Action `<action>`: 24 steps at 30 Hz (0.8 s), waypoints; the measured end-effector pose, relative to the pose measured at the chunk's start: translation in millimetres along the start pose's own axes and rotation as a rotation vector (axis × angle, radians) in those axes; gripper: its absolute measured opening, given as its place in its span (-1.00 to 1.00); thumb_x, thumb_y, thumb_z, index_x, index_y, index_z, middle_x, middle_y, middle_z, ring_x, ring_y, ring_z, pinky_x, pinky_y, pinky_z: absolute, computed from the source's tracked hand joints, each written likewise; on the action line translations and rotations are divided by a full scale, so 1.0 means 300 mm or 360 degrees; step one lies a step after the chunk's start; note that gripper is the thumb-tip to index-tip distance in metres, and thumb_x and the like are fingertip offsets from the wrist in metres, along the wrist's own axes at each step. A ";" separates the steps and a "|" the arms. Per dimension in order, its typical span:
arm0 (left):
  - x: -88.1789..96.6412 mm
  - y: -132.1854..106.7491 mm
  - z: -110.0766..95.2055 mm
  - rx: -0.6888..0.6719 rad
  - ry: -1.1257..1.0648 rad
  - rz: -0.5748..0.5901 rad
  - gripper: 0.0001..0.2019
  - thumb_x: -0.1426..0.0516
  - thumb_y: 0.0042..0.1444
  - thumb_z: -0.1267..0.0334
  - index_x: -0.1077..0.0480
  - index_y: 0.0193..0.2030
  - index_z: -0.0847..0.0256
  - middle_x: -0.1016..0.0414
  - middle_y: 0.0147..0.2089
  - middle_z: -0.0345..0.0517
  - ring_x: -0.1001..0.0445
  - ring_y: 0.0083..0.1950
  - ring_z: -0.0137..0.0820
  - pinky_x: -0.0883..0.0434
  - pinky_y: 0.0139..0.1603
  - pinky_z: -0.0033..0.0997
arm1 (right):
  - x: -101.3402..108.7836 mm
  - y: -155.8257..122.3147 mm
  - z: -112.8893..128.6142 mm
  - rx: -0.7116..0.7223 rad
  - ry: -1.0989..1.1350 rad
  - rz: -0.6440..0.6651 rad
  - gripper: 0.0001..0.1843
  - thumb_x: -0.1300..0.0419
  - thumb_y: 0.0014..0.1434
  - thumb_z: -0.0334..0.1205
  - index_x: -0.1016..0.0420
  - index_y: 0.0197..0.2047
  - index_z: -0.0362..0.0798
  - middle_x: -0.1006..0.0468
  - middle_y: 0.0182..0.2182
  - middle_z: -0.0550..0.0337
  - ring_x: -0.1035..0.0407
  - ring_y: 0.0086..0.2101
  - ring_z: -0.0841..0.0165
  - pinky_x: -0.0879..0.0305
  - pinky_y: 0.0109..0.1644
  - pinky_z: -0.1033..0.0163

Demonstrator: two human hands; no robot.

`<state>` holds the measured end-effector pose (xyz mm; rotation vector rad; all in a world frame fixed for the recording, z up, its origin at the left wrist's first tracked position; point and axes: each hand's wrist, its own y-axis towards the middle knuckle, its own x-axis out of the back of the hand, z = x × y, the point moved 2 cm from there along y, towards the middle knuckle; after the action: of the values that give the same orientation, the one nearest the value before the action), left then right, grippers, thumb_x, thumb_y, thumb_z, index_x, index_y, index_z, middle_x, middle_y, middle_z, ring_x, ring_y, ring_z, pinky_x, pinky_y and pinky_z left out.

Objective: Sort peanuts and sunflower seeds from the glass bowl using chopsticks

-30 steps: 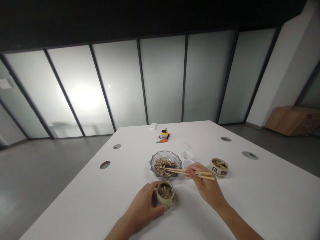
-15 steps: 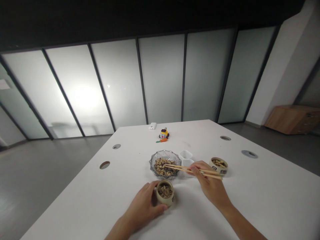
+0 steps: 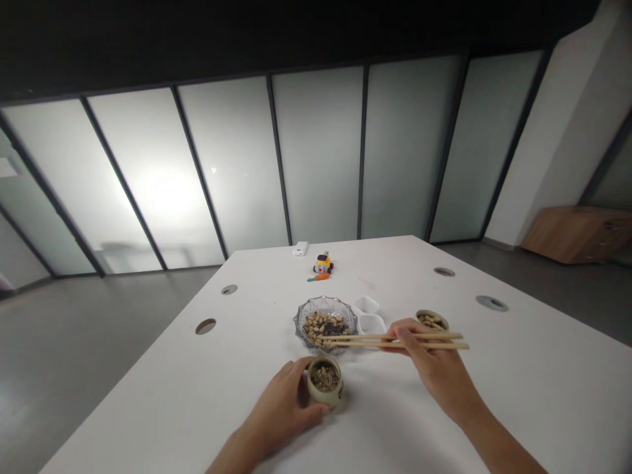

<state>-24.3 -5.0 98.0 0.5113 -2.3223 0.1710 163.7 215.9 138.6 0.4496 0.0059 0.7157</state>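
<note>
My left hand (image 3: 286, 401) is wrapped round the side of a small cream pot (image 3: 324, 397), which stands on the table and holds thin brownish bits, perhaps seeds. Between the fingers of my right hand (image 3: 427, 359) is a pair of wooden chopsticks (image 3: 375, 340). Their tips reach over the near part of a scalloped glass bowl (image 3: 302, 337), where pale nuts in shells, like pistachios, and darker seeds lie mixed. Whether the tips pinch anything is too small to tell. Behind my right hand a second small pot (image 3: 419, 313) with pale nuts in it is partly hidden.
Two white plastic cups (image 3: 366, 305) stand right of the glass bowl. Farther back lie a toy carrot (image 3: 319, 277), a yellow toy vehicle (image 3: 323, 263) and a white device (image 3: 301, 249). The white table (image 3: 172, 395) has several round cable holes.
My right hand has shifted right and slightly nearer. The chopsticks now lie more level, with their tips nearer the bowl's front rim. My left hand and its pot have stayed in place.
</note>
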 end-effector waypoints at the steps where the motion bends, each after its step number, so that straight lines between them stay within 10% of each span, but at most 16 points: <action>1: -0.001 0.001 0.004 -0.0009 -0.0007 0.0000 -0.35 -0.38 0.07 0.16 -0.40 0.33 0.06 -0.56 0.28 0.04 -0.47 0.24 -0.01 -0.36 0.32 -0.11 | -0.008 -0.003 0.003 0.0085 -0.0112 -0.0036 -0.45 -0.19 0.34 0.36 -0.63 -0.30 0.05 -0.68 -0.32 0.05 -0.61 -0.23 0.09 -0.62 -0.12 0.03; 24: -0.005 0.001 0.020 -0.0005 0.0025 0.0006 -0.33 -0.38 0.06 0.20 -0.39 0.34 0.05 -0.57 0.27 0.00 -0.48 0.23 -0.01 -0.35 0.32 -0.14 | -0.137 -0.022 -0.011 0.0472 -0.0300 0.0262 -0.72 -0.18 0.50 -0.09 -0.65 -0.20 0.01 -0.59 -0.26 0.10 -0.53 -0.24 0.22 -0.44 -0.12 0.21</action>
<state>-27.3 -5.7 92.7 0.5019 -2.3078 0.1726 136.1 186.8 127.1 0.8072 -0.1044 0.8353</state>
